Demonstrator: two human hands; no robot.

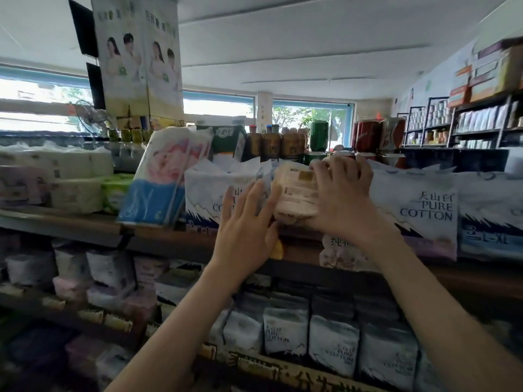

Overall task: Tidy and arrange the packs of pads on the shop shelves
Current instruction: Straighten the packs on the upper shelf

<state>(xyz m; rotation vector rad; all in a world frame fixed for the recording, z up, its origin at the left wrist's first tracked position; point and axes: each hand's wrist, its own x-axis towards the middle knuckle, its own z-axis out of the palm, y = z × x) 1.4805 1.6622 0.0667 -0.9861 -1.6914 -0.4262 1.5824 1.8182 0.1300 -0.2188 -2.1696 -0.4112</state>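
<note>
The right hand (342,199) grasps a pale pack (297,190) of pads on the top shelf (70,222). Its fingers (334,165) curl over the pack's upper edge and the palm lies against its right end. The left hand (246,219) is released, palm turned to the shelf, with its fingers (254,193) straight and spread. The finger nearest the right hand reaches the pale pack's left edge; whether it presses there or only touches cannot be told. The pale pack stands between the two sets of fingers, its printed face towards the camera. Behind the left fingers, and touching them, is a white pack (206,190) marked PURE COTTON, its top flaps loose. Further out to the left of those fingers a pink-and-blue pack (161,179) leans tilted against that white pack. To the right of the right-hand fingers, just beside the wrist, stands a second white pack (418,210) with the same wording. Beyond the curled fingertips, at the back of the shelf, is a row of cans (271,145). Below the left palm a small yellow tag (278,248) shows at the shelf's front edge. Well below both hands, the next shelf down holds a row of grey-and-white packs (285,329) standing upright side by side.
</note>
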